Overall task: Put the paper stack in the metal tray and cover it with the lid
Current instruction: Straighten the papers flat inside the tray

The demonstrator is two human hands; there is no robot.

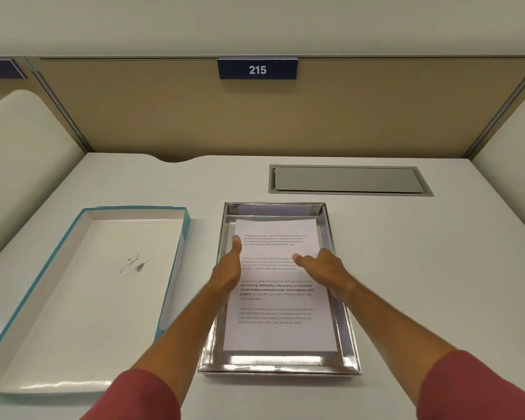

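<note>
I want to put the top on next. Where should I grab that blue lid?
Probably hold the lid by its two long blue side walls, one of your hands on each, reaching from the near end. It lies open side up left of the tray, so those thin raised walls are easy to pinch, then flip it.

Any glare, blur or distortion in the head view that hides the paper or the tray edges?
Head view: bright glare on the metal tray along its near rim, edges still traceable; paper stack evenly lit, its print slightly soft; wide-angle bending bows the desk and partition lines; left hand and right hand sharp, casting only faint shadows; a glossy streak on the lid at its near edge.
</note>
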